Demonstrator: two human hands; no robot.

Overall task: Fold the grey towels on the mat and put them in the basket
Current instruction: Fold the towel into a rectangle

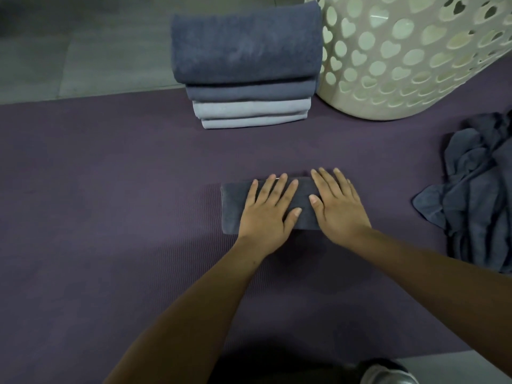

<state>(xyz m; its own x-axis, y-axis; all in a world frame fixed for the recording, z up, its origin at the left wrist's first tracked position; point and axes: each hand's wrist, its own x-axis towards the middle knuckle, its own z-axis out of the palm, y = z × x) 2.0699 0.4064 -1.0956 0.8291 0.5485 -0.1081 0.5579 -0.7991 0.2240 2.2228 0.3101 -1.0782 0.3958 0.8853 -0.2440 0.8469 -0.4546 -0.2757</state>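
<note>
A small folded dark grey towel lies on the purple mat in the middle. My left hand lies flat on it with straight, spread fingers. Beside it my right hand presses flat on the towel's right part. A stack of several folded grey towels stands at the far edge of the mat. To its right is the cream basket with heart-shaped holes. A crumpled heap of unfolded grey towels lies at the right edge.
Grey floor lies beyond the mat's far edge. A pale floor strip and a shiny rounded object show at the bottom right. Bare mat stretches left of the hands.
</note>
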